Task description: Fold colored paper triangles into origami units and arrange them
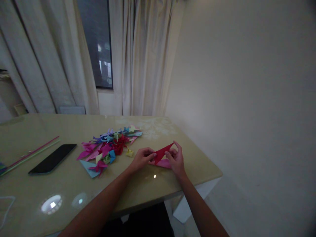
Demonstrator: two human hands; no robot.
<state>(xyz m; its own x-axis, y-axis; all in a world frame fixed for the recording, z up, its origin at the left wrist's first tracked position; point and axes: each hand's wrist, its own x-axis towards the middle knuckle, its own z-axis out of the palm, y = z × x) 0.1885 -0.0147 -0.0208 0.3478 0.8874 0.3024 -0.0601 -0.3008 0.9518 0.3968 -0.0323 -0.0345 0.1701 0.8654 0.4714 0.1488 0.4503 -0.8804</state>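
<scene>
A piece of red folded paper [162, 153] is held up just above the table, between my two hands. My left hand [143, 158] pinches its left side between thumb and fingers. On the other side my right hand [176, 159] grips the paper with its thumb, the index finger reaching up along the upper right corner. Below the red piece lies pink paper [165, 163], partly covered by my right hand. To the left of my hands is a heap of folded paper pieces [108, 144] in pink, red, blue, green and purple, with a small yellow folded piece [129, 152] nearest my left hand.
A black smartphone [53, 159] lies at the left, with thin pink and green sticks [34, 152] beyond it. The glossy table [138, 194] ends at a corner on the right, near the wall [242, 98]. Curtains [148, 65] and a window [98, 49] stand behind.
</scene>
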